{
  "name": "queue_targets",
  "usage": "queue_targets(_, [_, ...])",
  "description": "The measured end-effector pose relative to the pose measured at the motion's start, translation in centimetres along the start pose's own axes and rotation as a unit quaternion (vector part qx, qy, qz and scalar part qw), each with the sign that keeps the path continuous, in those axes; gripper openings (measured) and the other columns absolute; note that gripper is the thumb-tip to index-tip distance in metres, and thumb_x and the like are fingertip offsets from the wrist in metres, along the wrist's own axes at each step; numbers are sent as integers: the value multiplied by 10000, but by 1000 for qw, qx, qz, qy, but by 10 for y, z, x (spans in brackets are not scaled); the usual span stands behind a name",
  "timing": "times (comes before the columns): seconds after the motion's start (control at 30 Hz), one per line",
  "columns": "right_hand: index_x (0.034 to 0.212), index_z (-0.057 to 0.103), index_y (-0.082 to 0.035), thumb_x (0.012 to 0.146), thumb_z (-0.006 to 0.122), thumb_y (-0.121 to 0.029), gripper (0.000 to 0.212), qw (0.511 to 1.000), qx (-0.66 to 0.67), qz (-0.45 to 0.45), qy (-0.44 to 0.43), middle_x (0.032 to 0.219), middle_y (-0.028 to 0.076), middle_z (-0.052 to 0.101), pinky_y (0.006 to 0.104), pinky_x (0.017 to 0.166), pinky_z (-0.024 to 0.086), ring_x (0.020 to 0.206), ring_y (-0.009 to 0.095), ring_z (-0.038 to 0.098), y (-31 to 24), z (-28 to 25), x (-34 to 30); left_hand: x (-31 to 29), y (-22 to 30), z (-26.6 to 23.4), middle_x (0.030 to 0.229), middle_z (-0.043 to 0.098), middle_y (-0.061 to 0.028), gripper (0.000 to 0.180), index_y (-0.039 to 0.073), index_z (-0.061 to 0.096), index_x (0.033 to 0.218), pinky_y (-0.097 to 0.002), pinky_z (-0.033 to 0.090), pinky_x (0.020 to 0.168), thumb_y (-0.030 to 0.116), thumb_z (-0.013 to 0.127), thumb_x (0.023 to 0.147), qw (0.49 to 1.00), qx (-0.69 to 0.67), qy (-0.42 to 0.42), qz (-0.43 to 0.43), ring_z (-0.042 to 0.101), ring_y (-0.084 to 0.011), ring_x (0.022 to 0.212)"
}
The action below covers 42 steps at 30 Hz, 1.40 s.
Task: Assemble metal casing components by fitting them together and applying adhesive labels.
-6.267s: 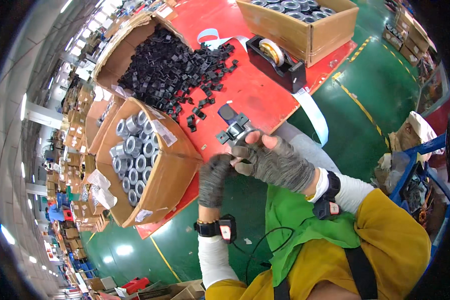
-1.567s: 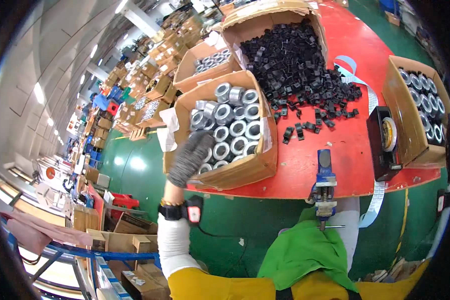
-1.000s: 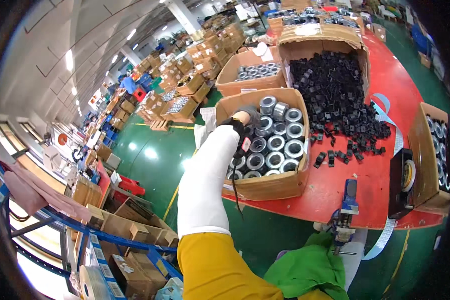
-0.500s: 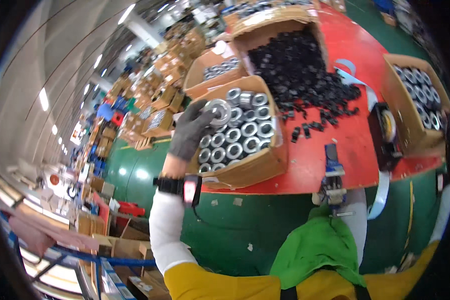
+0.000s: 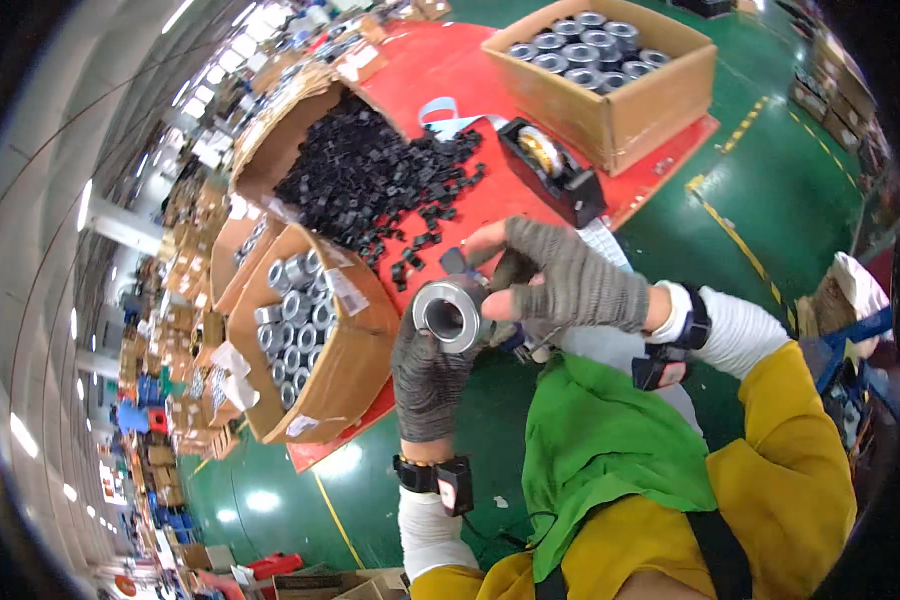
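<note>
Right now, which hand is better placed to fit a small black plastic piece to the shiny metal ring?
Right hand, probably: its fingertips rest at the shiny metal ring, while the left hand grips it from below.

table (image 5: 440, 60): box of small parts (image 5: 360, 170) far left | tape dispenser (image 5: 550, 170) right of the spilled parts | box of rings (image 5: 610, 60) behind dispenser | second ring box (image 5: 310, 340) at near-left edge | ring (image 5: 448, 312) between both hands, before table
</note>
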State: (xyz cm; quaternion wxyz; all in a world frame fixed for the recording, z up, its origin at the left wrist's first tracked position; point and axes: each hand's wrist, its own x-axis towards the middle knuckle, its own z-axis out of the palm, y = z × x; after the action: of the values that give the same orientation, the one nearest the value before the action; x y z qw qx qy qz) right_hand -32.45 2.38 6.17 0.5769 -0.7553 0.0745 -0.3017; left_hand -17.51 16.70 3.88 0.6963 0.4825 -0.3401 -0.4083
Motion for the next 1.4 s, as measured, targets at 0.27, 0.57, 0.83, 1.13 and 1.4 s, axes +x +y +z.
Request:
queue_targets(0.27, [1135, 477, -14, 751, 700, -152, 465, 994, 86, 66, 7, 790, 74, 587, 216, 406, 420, 454, 83, 533, 18, 22, -31, -16, -28, 6, 1162, 500, -101, 617, 5, 399, 1239, -328, 430, 886, 236, 695, 750, 999, 9, 16, 34, 493, -203, 1062])
queue_targets(0.57, [1126, 518, -49, 699, 728, -176, 493, 950, -225, -212, -40, 973, 116, 541, 303, 665, 483, 842, 202, 584, 29, 10, -20, -16, -5, -14, 1066, 554, -85, 482, 3, 442, 1180, -252, 463, 758, 104, 674, 770, 974, 212, -72, -31, 544, -152, 925])
queue_targets(0.83, [1102, 514, -24, 667, 716, -247, 528, 962, -244, -119, -4, 897, 132, 539, 381, 756, 438, 844, 299, 537, 56, 8, -39, 8, -19, -39, 911, 614, -79, 385, -1, 500, 1109, -256, 469, 731, 51, 652, 760, 935, 347, 52, 56, 577, -123, 828])
queue_targets(1.13, [1173, 495, -60, 707, 639, -395, 591, 899, -407, -154, -50, 1042, 191, 540, 442, 866, 366, 965, 364, 496, 77, 18, -70, 17, -36, -34, 944, 605, -80, 390, 11, 501, 1101, -257, 478, 720, 72, 667, 754, 950, 306, 20, 56, 579, -120, 832])
queue_targets(1.4, [1133, 491, -16, 782, 576, -381, 514, 966, -244, 46, -80, 992, 200, 550, 461, 801, 410, 953, 372, 505, 126, 41, -102, 16, -50, -36, 942, 601, -85, 431, 3, 482, 1132, -261, 484, 715, 107, 676, 762, 962, 263, 65, 26, 585, -134, 823])
